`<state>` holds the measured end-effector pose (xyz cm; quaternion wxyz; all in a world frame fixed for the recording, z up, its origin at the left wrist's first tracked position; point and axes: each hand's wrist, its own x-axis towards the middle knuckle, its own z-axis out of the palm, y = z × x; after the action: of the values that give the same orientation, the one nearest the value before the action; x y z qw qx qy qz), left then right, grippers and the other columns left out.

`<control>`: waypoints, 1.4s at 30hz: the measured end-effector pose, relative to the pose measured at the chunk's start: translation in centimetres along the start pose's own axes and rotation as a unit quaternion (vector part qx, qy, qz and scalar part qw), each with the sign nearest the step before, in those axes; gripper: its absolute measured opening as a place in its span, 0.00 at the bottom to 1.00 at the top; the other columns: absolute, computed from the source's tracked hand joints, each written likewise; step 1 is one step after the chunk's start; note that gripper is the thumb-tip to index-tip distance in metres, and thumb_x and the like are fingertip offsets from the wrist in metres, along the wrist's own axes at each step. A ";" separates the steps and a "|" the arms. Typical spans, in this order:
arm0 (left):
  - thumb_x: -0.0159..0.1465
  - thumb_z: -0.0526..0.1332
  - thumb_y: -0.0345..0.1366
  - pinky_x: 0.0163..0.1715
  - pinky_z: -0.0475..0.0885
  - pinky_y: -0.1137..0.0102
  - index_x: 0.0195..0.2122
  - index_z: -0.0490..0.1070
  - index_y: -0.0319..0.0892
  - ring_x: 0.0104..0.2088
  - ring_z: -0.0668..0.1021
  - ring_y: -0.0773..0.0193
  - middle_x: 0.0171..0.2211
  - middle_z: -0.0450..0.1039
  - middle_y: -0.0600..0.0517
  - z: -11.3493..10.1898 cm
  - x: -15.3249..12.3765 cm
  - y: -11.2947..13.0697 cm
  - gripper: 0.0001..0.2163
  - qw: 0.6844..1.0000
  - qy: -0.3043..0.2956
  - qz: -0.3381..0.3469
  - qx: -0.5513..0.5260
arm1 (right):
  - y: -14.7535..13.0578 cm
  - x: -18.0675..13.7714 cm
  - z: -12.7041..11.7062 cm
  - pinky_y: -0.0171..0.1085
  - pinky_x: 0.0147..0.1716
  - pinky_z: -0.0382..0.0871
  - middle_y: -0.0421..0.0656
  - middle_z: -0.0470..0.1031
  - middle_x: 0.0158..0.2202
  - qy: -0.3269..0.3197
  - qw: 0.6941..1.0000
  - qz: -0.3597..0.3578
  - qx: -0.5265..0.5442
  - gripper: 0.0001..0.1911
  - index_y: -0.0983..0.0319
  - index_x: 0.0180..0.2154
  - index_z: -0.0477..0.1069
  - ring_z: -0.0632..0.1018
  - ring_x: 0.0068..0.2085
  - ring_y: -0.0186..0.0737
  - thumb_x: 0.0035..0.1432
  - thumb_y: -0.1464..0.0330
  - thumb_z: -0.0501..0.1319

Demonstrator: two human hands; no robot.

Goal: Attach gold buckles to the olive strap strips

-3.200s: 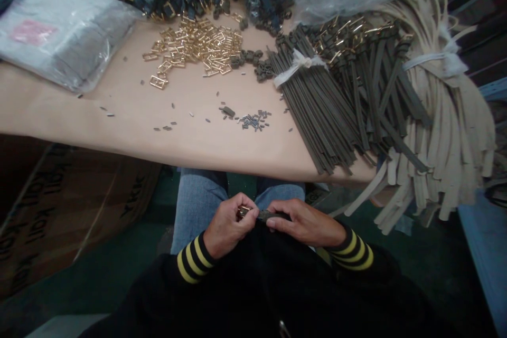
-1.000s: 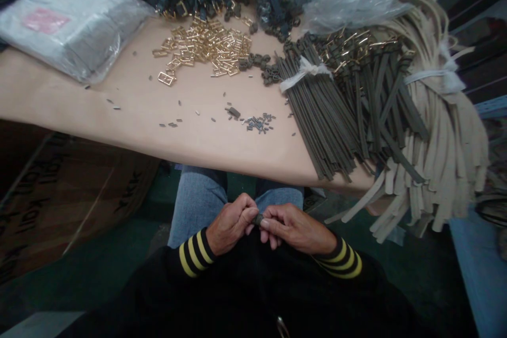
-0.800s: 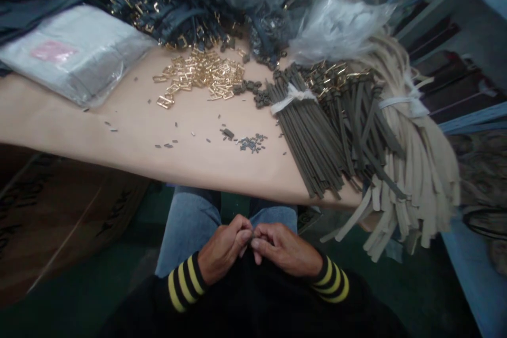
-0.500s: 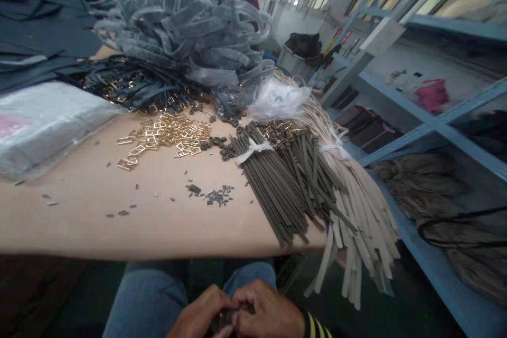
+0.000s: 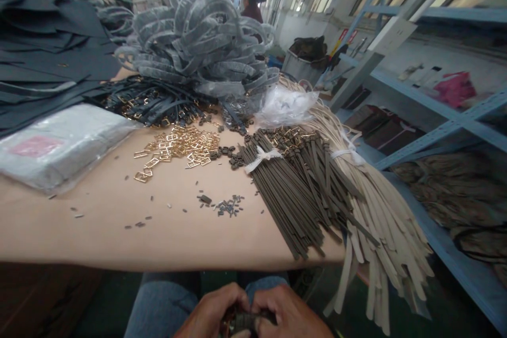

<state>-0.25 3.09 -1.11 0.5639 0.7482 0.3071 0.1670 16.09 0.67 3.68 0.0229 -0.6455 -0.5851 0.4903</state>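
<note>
Low in the head view, over my lap, my left hand [image 5: 216,309] and my right hand [image 5: 287,311] are closed together around a dark olive strap [image 5: 244,322]. A glint of gold metal shows beside the strap under my left fingers. Its lower part is cut off by the frame edge. On the table above lie a heap of gold buckles [image 5: 184,142], small olive loops [image 5: 233,157] and a scatter of tiny dark pieces [image 5: 229,206]. A bundle of olive straps [image 5: 283,203], tied with a white strip, lies to the right.
A plastic-wrapped package [image 5: 67,142] lies at the left, near dark sheets [image 5: 63,37]. Grey coiled straps [image 5: 206,37] and black straps with buckles [image 5: 154,103] pile up behind. Beige straps [image 5: 380,211] hang over the right table edge, beside a blue metal rack [image 5: 435,142].
The camera view has shifted, so the table and its things appear lower and further right. My hands have turned slightly, and more of the olive strap between them shows.
</note>
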 end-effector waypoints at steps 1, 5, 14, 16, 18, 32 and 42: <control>0.51 0.59 0.33 0.26 0.66 0.77 0.36 0.64 0.44 0.27 0.69 0.69 0.29 0.67 0.55 -0.8 0.6 0.4 0.10 0.999 0.016 0.027 0.012 | -0.4 -0.4 -1.9 0.28 0.18 0.48 0.35 0.59 0.16 0.011 0.999 -0.031 -0.011 0.07 0.65 0.21 0.68 0.62 0.20 0.30 0.41 0.73 0.52; 0.56 0.56 0.32 0.34 0.70 0.72 0.49 0.55 0.46 0.35 0.72 0.64 0.41 0.66 0.47 -4.6 3.5 0.6 0.20 0.964 0.188 0.124 0.143 | -0.8 -0.1 -11.9 0.28 0.22 0.55 0.37 0.64 0.19 0.185 0.976 -0.085 -0.079 0.11 0.65 0.24 0.67 0.65 0.23 0.31 0.51 0.69 0.49; 0.60 0.50 0.37 0.37 0.70 0.68 0.40 0.64 0.40 0.36 0.73 0.60 0.34 0.71 0.46 -7.4 7.0 -3.4 0.10 0.844 0.340 0.146 0.388 | 2.9 10.8 -23.4 0.38 0.39 0.59 0.53 0.70 0.40 0.455 0.845 0.048 -0.278 0.13 0.68 0.40 0.67 0.69 0.42 0.45 0.52 0.71 0.51; 0.61 0.49 0.37 0.36 0.70 0.69 0.39 0.64 0.39 0.35 0.74 0.61 0.33 0.71 0.47 -7.3 6.9 -3.2 0.10 0.843 0.339 0.149 0.391 | 3.2 12.0 -21.9 0.36 0.39 0.59 0.50 0.72 0.38 0.435 0.851 0.039 -0.291 0.11 0.66 0.37 0.69 0.70 0.41 0.43 0.53 0.70 0.52; 0.61 0.49 0.36 0.36 0.70 0.70 0.38 0.64 0.38 0.34 0.74 0.62 0.33 0.71 0.46 -7.3 6.8 -3.0 0.10 0.844 0.332 0.148 0.393 | 3.5 12.6 -20.3 0.35 0.36 0.61 0.47 0.74 0.32 0.397 0.867 0.037 -0.298 0.09 0.63 0.31 0.71 0.73 0.36 0.41 0.52 0.69 0.53; 0.62 0.48 0.36 0.33 0.70 0.71 0.35 0.65 0.39 0.31 0.74 0.63 0.30 0.72 0.47 -7.3 6.7 -2.6 0.09 0.837 0.330 0.171 0.403 | 4.2 12.5 -19.9 0.31 0.26 0.59 0.43 0.72 0.26 0.323 0.907 0.020 -0.268 0.06 0.64 0.27 0.67 0.71 0.28 0.35 0.46 0.75 0.52; 0.59 0.51 0.38 0.34 0.70 0.68 0.34 0.67 0.39 0.32 0.74 0.61 0.30 0.73 0.46 -7.2 6.5 -1.9 0.10 0.892 0.345 0.125 0.263 | 0.1 3.5 -17.0 0.30 0.23 0.58 0.39 0.68 0.23 0.345 0.922 -0.058 -0.164 0.04 0.63 0.31 0.60 0.68 0.24 0.32 0.53 0.70 0.50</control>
<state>-0.21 12.96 -1.34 0.1797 0.7964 0.4189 0.3974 26.79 12.60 10.34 0.1456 -0.7345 -0.6496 0.1317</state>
